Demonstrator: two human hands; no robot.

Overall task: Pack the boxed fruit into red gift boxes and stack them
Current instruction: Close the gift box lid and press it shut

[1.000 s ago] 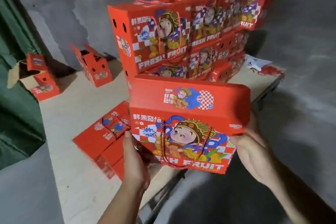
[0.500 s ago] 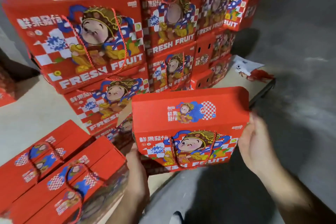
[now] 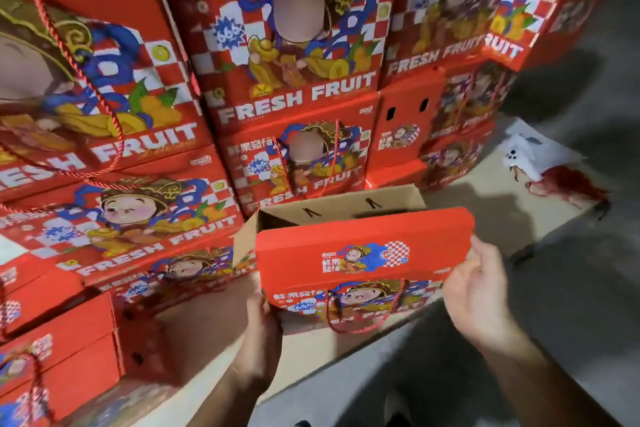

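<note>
Two hands carry one red gift box (image 3: pixel 363 263) low before the stack of gift boxes (image 3: pixel 277 62): left hand (image 3: pixel 265 317) grips its lower left corner, right hand (image 3: pixel 474 295) clasps its right end. We keep it level and square it against the stack before setting it on the surface (image 3: pixel 540 204).

A pale wooden platform (image 3: pixel 485 191) fills the lower middle of the frame. Stacked red gift boxes (image 3: pixel 291 45) stand on it; white paper (image 3: pixel 530 156) and red cord (image 3: pixel 568 184) lie at right.
</note>
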